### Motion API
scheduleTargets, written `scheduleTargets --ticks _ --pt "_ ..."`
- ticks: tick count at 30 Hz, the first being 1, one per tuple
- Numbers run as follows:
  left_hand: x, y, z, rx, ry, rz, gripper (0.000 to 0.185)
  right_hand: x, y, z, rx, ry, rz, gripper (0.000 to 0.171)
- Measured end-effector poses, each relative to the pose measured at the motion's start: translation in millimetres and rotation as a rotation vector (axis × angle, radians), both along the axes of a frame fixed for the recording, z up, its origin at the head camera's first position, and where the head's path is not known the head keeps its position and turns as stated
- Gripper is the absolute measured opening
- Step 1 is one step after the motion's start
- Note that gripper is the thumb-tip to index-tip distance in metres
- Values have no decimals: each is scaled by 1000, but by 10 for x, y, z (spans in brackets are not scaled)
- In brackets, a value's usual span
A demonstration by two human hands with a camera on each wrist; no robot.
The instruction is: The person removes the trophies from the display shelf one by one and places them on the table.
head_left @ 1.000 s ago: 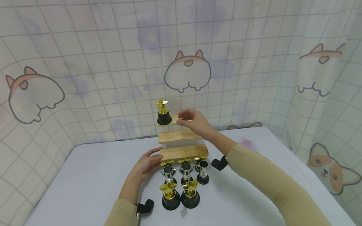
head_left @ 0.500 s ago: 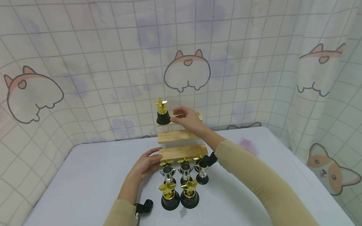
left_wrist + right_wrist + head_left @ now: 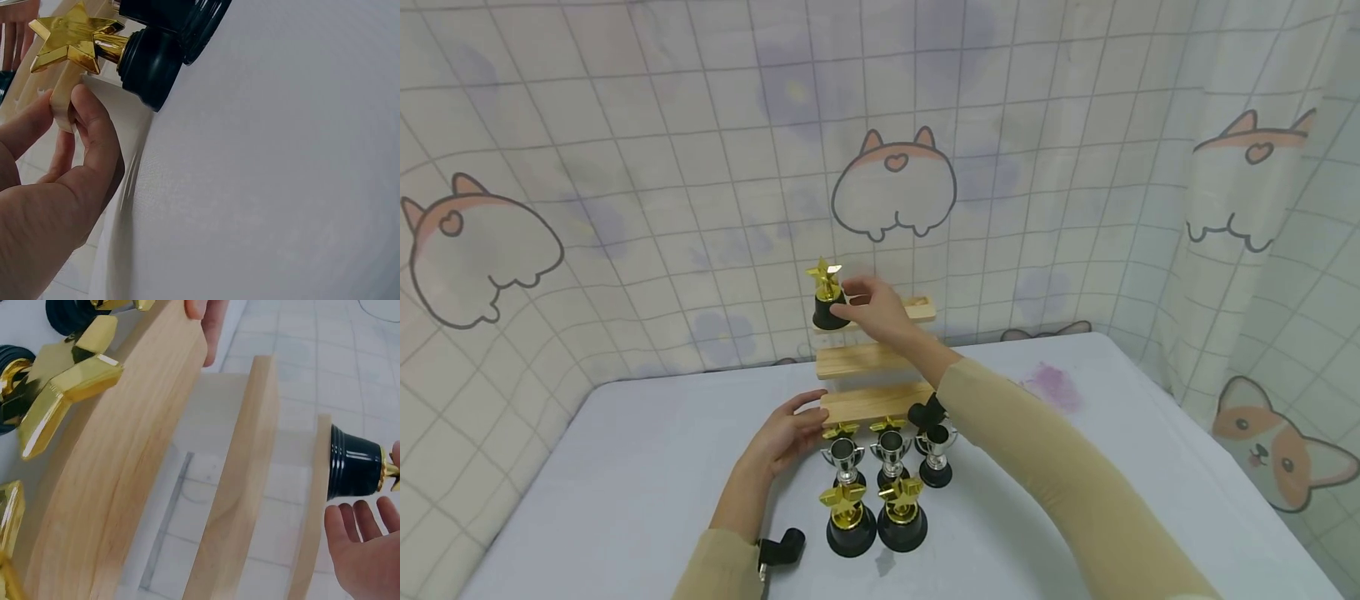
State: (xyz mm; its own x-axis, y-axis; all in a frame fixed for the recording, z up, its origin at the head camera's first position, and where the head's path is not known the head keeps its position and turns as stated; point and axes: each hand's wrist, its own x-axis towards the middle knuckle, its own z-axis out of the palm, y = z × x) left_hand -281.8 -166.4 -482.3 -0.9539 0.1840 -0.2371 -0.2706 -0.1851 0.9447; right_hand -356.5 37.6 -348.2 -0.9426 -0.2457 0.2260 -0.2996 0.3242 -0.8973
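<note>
A gold star trophy (image 3: 827,298) with a black base stands at the left end of the top wooden step. My right hand (image 3: 876,312) reaches it from the right, fingertips right at the base. In the right wrist view the fingers (image 3: 364,519) are spread and a narrow gap shows beside the black base (image 3: 355,464). With my left hand (image 3: 790,437) I pinch the left end of the lowest step (image 3: 872,402); the left wrist view shows thumb and fingers on either side of the wooden end (image 3: 64,103).
In front of the steps stand several trophies: silver cups (image 3: 891,450) in a row, gold stars partly hidden behind them, and two gold star trophies (image 3: 902,517) nearest me. The middle step (image 3: 857,360) lies between. A patterned curtain (image 3: 700,192) hangs behind the white table (image 3: 647,483).
My right hand has moved left along the top step to the star trophy. The left hand keeps its hold on the lowest step, and the trophies stay in place.
</note>
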Motion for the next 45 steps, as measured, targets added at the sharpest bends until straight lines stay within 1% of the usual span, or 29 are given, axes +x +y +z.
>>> scheduleTargets --ticks 6,14,19,28,36,45 --pt "1 5 25 -2 -3 1 57 -22 -97 10 -9 17 -47 50" --pt "-1 12 43 2 -4 6 56 -24 -165 42 -14 85 -37 47" --pt "1 17 42 12 -8 -2 57 -42 -178 32 -18 84 -41 46" --pt "-4 24 42 22 -11 6 56 -65 -181 24 -27 89 -41 44" --pt "-1 18 26 10 -18 4 57 -43 -173 6 -22 66 -40 45" --pt "11 9 25 3 -12 7 55 7 -170 19 -43 52 -15 44"
